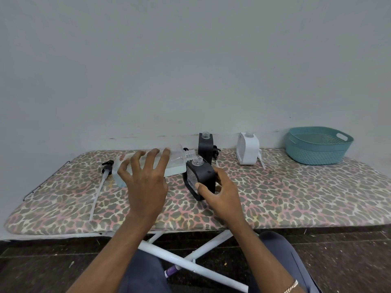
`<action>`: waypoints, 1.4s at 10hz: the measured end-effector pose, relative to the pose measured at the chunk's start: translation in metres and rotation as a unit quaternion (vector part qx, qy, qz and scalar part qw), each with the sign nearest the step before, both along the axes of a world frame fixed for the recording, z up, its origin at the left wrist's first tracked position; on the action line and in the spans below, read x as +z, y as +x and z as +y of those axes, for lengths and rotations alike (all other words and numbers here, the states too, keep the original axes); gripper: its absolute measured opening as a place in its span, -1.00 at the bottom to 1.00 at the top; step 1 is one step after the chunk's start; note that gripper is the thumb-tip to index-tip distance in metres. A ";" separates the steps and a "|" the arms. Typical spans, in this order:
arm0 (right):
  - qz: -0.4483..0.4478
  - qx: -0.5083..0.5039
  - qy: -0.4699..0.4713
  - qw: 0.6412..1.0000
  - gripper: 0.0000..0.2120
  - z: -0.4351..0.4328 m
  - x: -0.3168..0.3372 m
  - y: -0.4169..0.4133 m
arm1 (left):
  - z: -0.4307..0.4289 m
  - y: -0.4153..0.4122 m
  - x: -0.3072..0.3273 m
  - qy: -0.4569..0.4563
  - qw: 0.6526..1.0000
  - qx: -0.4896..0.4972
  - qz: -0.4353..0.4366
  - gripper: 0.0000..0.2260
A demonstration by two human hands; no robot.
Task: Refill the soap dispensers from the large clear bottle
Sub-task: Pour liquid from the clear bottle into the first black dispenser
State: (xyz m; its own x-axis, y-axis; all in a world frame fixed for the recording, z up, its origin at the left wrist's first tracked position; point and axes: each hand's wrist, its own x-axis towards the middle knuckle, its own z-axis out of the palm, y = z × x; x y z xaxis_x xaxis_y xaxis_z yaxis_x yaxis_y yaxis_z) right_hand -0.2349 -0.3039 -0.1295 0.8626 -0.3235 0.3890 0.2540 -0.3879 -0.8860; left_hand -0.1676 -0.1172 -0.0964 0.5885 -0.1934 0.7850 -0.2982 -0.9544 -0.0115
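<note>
My left hand [146, 182] grips the large clear bottle [175, 161] from above and holds it tipped almost flat, its open threaded neck pointing right, close to the mouth of a black soap dispenser [203, 176]. Clear liquid lies in the bottle's lower side. My right hand [220, 191] holds that black dispenser near its base, tilted toward the bottle. A second black dispenser [205, 145] stands open-topped behind it. A white dispenser [247, 149] stands open-topped further right.
All of it sits on a leopard-print ironing board [296, 197] against a grey wall. A black pump head with a long white tube [101, 182] lies at the left. Another pump tube [261, 160] leans by the white dispenser. A teal basket [317, 144] stands far right.
</note>
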 end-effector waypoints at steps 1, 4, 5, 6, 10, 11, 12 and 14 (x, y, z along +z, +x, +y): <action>-0.001 -0.002 -0.001 1.000 -0.58 0.000 0.000 0.000 | 0.000 0.000 0.000 -0.001 1.000 -0.001 -0.001 -0.28; 0.005 0.004 -0.002 1.000 -0.58 0.000 0.001 -0.001 | 0.000 0.000 0.000 0.000 1.000 0.001 0.006 -0.28; 0.000 0.003 0.001 1.000 -0.57 0.001 0.000 0.000 | 0.000 0.001 0.000 0.001 1.000 0.003 0.007 -0.27; -0.003 0.002 0.000 1.000 -0.58 0.001 0.000 0.001 | 0.000 0.000 0.000 0.000 1.000 0.003 0.005 -0.28; -0.001 -0.001 0.000 1.000 -0.57 0.000 -0.003 0.002 | 0.000 0.000 0.001 0.000 1.000 0.001 0.005 -0.28; 0.006 0.001 -0.004 1.000 -0.57 0.000 -0.002 0.002 | 0.000 0.000 0.001 0.000 1.000 0.001 0.004 -0.28; 0.007 0.003 -0.003 1.000 -0.57 0.000 -0.001 0.001 | 0.000 0.000 0.001 0.000 1.000 0.001 0.001 -0.28; -0.002 -0.001 0.002 1.000 -0.60 0.000 -0.003 0.002 | 0.000 -0.001 0.001 0.001 1.000 0.003 0.004 -0.28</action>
State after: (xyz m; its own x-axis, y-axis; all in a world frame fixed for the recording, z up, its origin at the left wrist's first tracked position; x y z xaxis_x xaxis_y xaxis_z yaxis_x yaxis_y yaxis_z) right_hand -0.2325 -0.3039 -0.1326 0.8608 -0.3260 0.3909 0.2566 -0.3853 -0.8864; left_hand -0.1683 -0.1172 -0.0951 0.5963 -0.1915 0.7796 -0.2924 -0.9562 -0.0112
